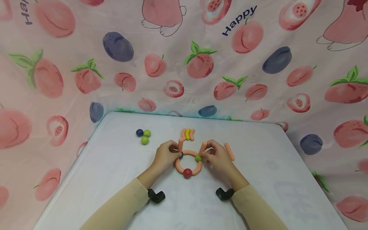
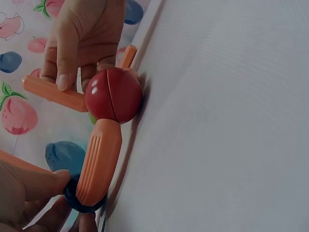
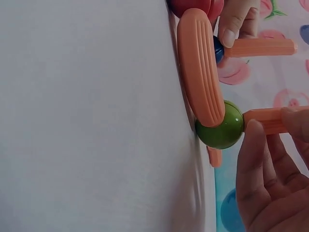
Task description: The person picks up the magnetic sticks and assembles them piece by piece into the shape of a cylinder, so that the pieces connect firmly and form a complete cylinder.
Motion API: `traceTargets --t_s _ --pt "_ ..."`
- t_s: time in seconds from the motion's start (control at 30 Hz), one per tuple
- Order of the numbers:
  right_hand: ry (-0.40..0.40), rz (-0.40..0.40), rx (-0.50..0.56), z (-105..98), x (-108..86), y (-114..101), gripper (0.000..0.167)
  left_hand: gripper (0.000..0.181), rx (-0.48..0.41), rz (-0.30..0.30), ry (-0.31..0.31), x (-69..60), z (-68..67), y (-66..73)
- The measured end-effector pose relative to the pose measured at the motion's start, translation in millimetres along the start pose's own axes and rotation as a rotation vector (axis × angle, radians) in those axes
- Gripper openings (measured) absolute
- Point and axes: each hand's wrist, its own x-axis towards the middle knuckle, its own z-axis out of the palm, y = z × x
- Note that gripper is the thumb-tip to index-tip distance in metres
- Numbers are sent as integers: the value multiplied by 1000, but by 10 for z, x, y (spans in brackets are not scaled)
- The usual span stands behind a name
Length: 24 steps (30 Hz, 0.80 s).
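A ring of curved orange rods (image 1: 179, 166) lies on the table, joined by a red ball (image 1: 187, 173) in front, a green ball (image 1: 198, 157) at right and a dark blue ball (image 2: 72, 193) at left. From the blue ball stands an upright orange rod (image 1: 180, 145). My left hand (image 1: 166, 156) pinches that blue ball with thumb and fingers, close to the rod's foot. On the green ball stands another straight orange rod (image 3: 268, 120), leaning slightly right in the head view. My right hand (image 1: 216, 155) pinches this rod near its lower end.
Two short curved orange pieces (image 1: 183, 134) flank a yellow one (image 1: 187, 134) behind the ring. A loose orange rod (image 1: 229, 151) lies right of my right hand. Back left sit a dark blue ball (image 1: 139, 132) and two green balls (image 1: 145, 140). A fruit-print cloth (image 1: 178, 73) hangs behind the table.
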Motion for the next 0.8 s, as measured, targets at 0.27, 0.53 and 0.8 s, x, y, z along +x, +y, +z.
traceTargets --t_s 0.27,0.53,0.8 --pt "7 -9 -49 15 91 -7 26 24 -4 -18 -25 -27 -59 -17" --pt "9 20 -69 32 170 -41 26 25 -45 -51 -66 -55 -118 -28" --pt "7 15 -81 54 255 -48 28 26 -39 -77 -75 -80 -148 -46"
